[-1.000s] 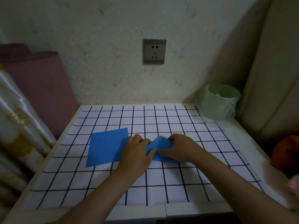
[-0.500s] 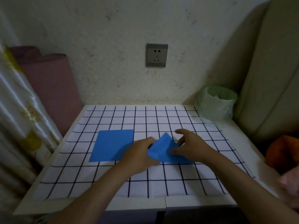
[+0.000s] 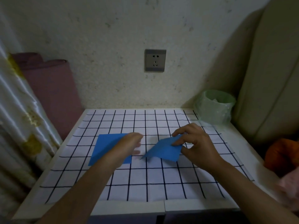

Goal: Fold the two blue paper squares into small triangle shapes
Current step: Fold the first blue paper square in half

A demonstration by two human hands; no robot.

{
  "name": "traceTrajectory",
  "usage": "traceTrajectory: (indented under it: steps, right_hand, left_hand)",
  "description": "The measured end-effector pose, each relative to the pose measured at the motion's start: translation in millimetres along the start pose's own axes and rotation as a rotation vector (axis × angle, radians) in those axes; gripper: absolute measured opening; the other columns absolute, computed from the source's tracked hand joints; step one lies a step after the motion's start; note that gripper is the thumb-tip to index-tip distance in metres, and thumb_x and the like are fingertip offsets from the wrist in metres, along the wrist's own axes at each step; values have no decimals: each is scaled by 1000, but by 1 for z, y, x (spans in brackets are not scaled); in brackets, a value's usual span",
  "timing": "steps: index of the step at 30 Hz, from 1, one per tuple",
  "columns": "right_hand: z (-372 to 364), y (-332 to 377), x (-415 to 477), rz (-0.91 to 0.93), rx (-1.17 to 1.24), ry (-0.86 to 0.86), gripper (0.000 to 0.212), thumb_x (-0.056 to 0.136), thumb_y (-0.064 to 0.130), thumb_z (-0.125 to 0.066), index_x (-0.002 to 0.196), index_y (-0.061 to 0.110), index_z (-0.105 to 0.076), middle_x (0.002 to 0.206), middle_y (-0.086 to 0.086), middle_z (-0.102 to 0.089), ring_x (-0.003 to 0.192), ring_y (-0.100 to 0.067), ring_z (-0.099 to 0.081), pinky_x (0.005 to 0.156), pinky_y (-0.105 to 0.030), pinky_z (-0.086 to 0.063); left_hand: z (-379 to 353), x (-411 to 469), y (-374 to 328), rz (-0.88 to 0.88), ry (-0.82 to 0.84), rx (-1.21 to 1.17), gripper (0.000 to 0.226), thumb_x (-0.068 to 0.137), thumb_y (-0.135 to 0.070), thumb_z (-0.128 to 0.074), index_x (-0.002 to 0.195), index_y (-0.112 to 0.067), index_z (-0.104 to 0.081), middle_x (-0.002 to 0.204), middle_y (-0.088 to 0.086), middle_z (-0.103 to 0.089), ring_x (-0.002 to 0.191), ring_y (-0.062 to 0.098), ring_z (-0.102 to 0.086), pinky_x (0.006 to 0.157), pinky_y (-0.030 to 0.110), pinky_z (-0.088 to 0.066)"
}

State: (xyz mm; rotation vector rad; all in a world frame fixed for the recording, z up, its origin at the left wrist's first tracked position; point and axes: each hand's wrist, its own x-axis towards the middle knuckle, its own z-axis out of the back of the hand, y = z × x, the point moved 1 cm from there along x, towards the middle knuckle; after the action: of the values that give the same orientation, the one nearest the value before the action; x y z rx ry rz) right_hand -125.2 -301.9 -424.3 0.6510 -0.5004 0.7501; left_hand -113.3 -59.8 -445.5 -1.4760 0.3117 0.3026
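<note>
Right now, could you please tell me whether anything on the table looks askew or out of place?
Nothing looks spilled or damaged. The only thing askew is the folded blue paper, which the right hand pinches so it slants across the grid lines. The flat blue square lies nearly square to the grid.

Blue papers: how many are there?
2: the flat blue square lies left, partly covered by the left hand; the folded blue sheet is pinched by the right hand.
</note>
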Motion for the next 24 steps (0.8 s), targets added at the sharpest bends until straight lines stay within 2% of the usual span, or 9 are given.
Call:
traceTrajectory:
  steps: [3,5,7,10,12,15,18,21,24]
  right_hand:
    - [1,2,1,81,14,-67,23,64,0,-88,81,13,-78,103,-2,-70,97,-20,-61,82,-42,-49]
    - [-1,4,2,132,5,-77,19,67,5,-87,81,14,-78,105,-1,-70,99,-19,-60,84,-42,-47]
    - [-3,4,2,168,-33,-39,17,68,8,-86,80,17,-78,106,2,-71,98,-19,-62,85,-43,-46]
    - [-7,3,0,162,-67,69,10,72,16,-79,80,22,-77,106,8,-71,101,-13,-63,91,-43,-43]
    - [-11,0,-3,95,-106,183,15,72,30,-68,85,27,-77,108,13,-70,104,-6,-61,102,-45,-37]
    - [-22,-7,-8,-15,-145,326,18,75,37,-72,92,32,-78,111,16,-69,109,-4,-58,110,-49,-29]
    - [-32,-9,-4,-105,-128,308,15,82,42,-72,93,33,-77,127,13,-61,119,-9,-49,106,-45,-33]
    - [-38,-13,6,-277,-73,223,17,82,45,-71,76,30,-73,138,12,-53,126,-8,-42,106,-38,-31]
    - [-44,-14,10,-486,148,268,19,80,36,-76,64,29,-69,126,16,-60,111,2,-55,93,-23,-46]
  left_hand:
    - [1,6,0,73,148,76,29,94,-37,-62,115,-18,-59,110,5,-72,101,18,-67,82,28,-53]
    - [-1,11,-1,85,246,61,36,91,-40,-65,117,-14,-64,108,4,-75,106,19,-68,97,34,-51]
    - [-1,17,-3,62,269,18,35,92,-32,-66,118,-9,-68,113,6,-73,110,23,-67,104,41,-47]
    - [5,23,-7,-25,214,-2,26,92,-13,-65,117,-8,-68,111,6,-74,104,22,-70,95,39,-54]
    - [9,25,-7,-109,125,76,30,89,-5,-66,118,-12,-66,106,3,-75,97,19,-72,82,32,-58]
    - [7,24,-3,-245,-5,182,28,86,-3,-69,106,-22,-71,95,-2,-75,89,14,-71,76,29,-58]
    - [0,20,-1,-415,-15,236,31,86,-2,-71,85,-33,-74,87,-13,-75,86,2,-69,71,14,-53]
    - [-9,17,0,-481,17,257,29,87,-7,-70,82,-34,-76,85,-18,-75,85,-3,-68,70,8,-50]
    - [-10,17,1,-486,3,245,29,87,-13,-71,78,-40,-76,87,-19,-74,84,-2,-68,69,9,-51]
